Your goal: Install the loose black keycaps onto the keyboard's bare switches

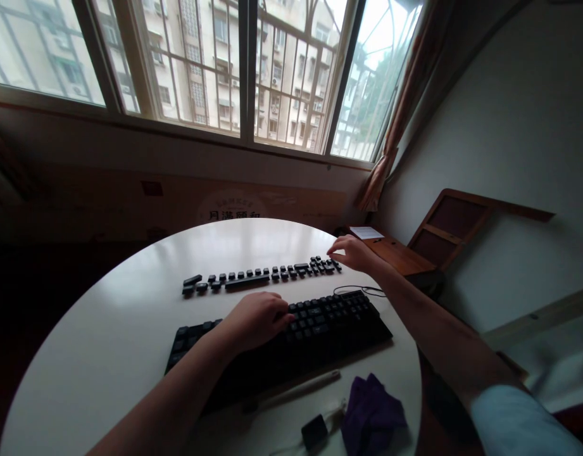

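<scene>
Black and blocky, the keyboard (338, 335) lies slantwise on the white tabletop (106, 335), under the left grip (260, 316); its fingers curl against the keys, and whether they pinch anything cannot be told. At the right end of the loose keycaps (247, 283) is the right grip (352, 254), thumb and forefinger brought close; whether a keycap sits between them cannot be told either.

There is one keyboard, dark all over, with raised square keys along its far part and a near part too dim to read. Beyond it, the black keycaps form two uneven rows; one is much longer than the rest, and the right end is too crowded for an exact count. One thin cable (348, 286) curls behind the keyboard. On its near side lie one pale stick (303, 386), one crumpled purple cloth (373, 415) and one small black block (314, 433). Farther off, one white sheet (366, 232) rests on one wooden chair (417, 261).
</scene>
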Demonstrator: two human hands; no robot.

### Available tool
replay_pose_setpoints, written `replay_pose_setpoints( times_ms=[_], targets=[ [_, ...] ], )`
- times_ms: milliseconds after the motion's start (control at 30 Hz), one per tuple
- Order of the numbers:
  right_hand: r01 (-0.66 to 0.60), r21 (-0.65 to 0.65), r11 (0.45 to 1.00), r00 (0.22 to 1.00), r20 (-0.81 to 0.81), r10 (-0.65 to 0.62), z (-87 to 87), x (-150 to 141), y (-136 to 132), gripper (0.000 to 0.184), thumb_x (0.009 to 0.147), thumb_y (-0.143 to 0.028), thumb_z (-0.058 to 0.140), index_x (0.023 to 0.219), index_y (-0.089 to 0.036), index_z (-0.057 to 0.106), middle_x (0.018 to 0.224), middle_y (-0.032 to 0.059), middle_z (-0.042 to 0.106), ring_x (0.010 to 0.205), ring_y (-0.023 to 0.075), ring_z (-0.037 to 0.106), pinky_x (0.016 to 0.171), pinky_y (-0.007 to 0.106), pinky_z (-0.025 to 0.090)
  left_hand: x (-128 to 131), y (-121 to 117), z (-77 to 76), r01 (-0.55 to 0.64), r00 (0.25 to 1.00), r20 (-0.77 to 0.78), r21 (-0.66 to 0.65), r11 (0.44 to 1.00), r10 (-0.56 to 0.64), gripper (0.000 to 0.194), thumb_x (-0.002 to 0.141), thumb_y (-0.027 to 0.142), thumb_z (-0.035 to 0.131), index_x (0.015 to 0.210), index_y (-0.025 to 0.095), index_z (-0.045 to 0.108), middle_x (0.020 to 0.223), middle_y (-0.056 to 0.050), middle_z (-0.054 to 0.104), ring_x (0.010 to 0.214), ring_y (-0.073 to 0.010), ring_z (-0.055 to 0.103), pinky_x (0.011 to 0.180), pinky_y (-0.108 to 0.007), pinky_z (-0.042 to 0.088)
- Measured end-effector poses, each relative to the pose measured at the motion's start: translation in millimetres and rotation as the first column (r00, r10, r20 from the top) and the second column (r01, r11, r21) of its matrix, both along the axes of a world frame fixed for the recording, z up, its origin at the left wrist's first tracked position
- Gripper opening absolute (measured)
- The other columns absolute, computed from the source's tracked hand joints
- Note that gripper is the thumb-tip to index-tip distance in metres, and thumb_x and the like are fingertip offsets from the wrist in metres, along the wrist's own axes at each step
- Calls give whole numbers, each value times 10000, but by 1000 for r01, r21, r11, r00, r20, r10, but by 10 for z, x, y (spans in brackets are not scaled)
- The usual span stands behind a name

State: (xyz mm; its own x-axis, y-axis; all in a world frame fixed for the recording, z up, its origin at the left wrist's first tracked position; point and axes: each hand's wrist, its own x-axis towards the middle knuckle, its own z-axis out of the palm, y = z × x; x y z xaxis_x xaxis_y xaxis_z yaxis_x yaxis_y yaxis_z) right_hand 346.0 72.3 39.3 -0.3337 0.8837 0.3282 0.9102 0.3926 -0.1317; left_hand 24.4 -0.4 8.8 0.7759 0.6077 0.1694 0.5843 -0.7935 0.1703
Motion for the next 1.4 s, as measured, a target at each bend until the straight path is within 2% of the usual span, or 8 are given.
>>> replay_pose_setpoints(
  times_ms=[100, 167, 433, 633, 800, 1133, 1267, 1400],
  targets=[
    [19, -130, 991, 999, 35, -14, -80, -64, 513, 138, 807, -247, 712, 910, -222, 800, 925, 31, 758, 853, 180, 662, 789, 261, 475, -9, 0, -10, -1, 1000, 3, 1, 1000, 1, 290, 935, 325, 532, 712, 178, 646, 745, -41, 657, 697, -176, 593, 614, -267, 361],
    [41, -201, 979, 998, 52, -31, -153, -87, 738, 160, 792, -261, 719, 920, -217, 805, 882, 26, 768, 797, 167, 672, 723, 232, 479, -17, 4, -26, 5, 1000, 14, 0, 1000, -5, 293, 937, 329, 538, 708, 180, 642, 747, -36, 660, 690, -173, 591, 611, -268, 355],
    [97, -354, 930, 986, 163, -41, -280, -139, 1078, 230, 745, -346, 757, 931, -223, 815, 877, 38, 777, 802, 185, 686, 709, 233, 482, -26, 24, -79, 10, 999, 46, 15, 1000, -11, 316, 946, 360, 537, 709, 182, 647, 745, -37, 661, 692, -176, 599, 598, -273, 349],
    [132, -381, 915, 965, 261, -30, -315, -198, 1155, 219, 798, -351, 744, 951, -202, 791, 884, 28, 766, 852, 194, 689, 782, 259, 501, -32, 15, -68, 4, 999, 48, 14, 1000, -5, 294, 936, 344, 551, 712, 182, 650, 742, -34, 665, 686, -178, 603, 581, -279, 338],
    [157, -396, 905, 941, 339, -15, -343, -269, 1189, 264, 961, -378, 594, 1093, -159, 662, 1118, 64, 672, 961, 197, 652, 863, 391, 549, -36, -6, -58, 4, 998, 63, 8, 1000, -5, 296, 944, 347, 546, 724, 182, 654, 749, -33, 677, 688, -178, 610, 581, -285, 330],
    [136, -285, 949, 918, 395, -13, -357, -397, 1142, 280, 967, -365, 587, 1164, -169, 625, 1200, 79, 627, 1011, 209, 632, 872, 408, 549, -35, -15, -38, -2, 999, 45, 4, 1000, 2, 286, 939, 345, 560, 723, 179, 651, 747, -34, 672, 691, -183, 614, 580, -284, 341],
    [89, -193, 977, 934, 356, -15, -247, -435, 1026, 213, 929, -352, 625, 1014, -178, 712, 1030, 66, 706, 942, 197, 645, 857, 336, 510, -39, 2, -56, 8, 999, 54, 6, 1000, -8, 310, 946, 356, 547, 709, 180, 642, 744, -34, 663, 688, -181, 610, 586, -285, 354],
    [27, -92, 995, 962, 272, -1, 30, -324, 780, 205, 896, -311, 618, 975, -209, 778, 936, 48, 749, 907, 202, 645, 822, 272, 445, -32, 10, -53, 13, 999, 53, -1, 1000, -13, 307, 948, 352, 528, 721, 182, 647, 748, -40, 659, 697, -181, 605, 598, -282, 368]
  ],
)
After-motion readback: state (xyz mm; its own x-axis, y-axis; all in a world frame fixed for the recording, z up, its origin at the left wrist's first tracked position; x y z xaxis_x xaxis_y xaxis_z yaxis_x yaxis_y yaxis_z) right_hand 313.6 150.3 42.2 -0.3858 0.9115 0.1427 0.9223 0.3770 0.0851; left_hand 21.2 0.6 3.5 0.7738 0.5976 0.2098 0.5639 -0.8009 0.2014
